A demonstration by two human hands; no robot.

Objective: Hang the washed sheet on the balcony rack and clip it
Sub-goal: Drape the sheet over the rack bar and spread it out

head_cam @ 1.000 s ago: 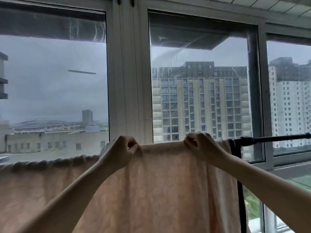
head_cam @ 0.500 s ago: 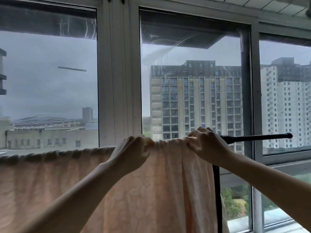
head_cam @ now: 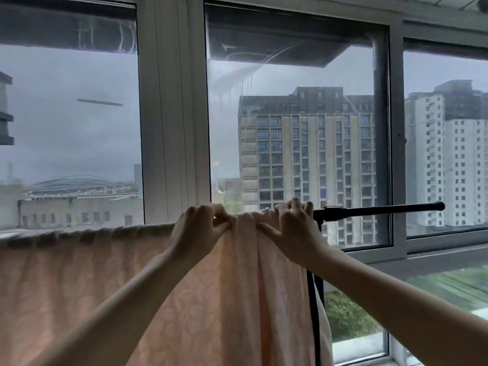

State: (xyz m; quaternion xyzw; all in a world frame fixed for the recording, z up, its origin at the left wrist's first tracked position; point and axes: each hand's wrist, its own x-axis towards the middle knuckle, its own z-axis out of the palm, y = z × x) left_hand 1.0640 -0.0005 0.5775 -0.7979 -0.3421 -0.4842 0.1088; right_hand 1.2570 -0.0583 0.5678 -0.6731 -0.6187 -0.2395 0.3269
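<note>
Bunching near the right end of the black rack bar (head_cam: 380, 210), the pale pink sheet (head_cam: 163, 299) is hanging over that bar, and it is lying flatter toward the left end. I judge that the risk is here: the folds between the two hands are gathering thick, so a clip may not be closing well over them, and the cloth may be sliding off the free right end of the bar. No clip is showing. The left hand (head_cam: 198, 228) is pinching the top fold with curled fingers and thumb. The right hand (head_cam: 295, 225) is gripping the edge of the sheet on the bar, its fingers curling over the top. Both forearms are reaching forward and upward, wrists nearly level with the bar.
</note>
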